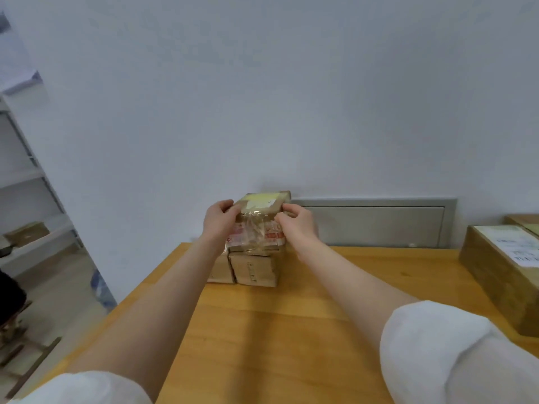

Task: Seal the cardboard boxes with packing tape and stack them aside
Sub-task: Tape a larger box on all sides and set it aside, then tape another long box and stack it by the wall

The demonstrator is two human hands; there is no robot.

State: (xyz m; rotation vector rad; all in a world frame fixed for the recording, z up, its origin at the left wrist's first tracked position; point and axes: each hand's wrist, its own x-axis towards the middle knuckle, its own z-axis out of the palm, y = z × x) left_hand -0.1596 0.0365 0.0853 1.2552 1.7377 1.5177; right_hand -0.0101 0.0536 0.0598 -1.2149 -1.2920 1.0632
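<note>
White-sleeved arms (344,275) stretch forward over the surface (262,330); left hand (220,220) and right hand (295,223), fingers curled, grip the taped box (256,228) at both sides, atop lower boxes (253,269).

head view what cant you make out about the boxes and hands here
All in the head view:
- the taped box: the red print under the tape is too blurred to read, and the left hand and right hand cover its sides.
- the boxes beneath: how many is unclear, as the left forearm hides part.
- the large box: cut off by the right edge, and its label is too small to read.
</note>
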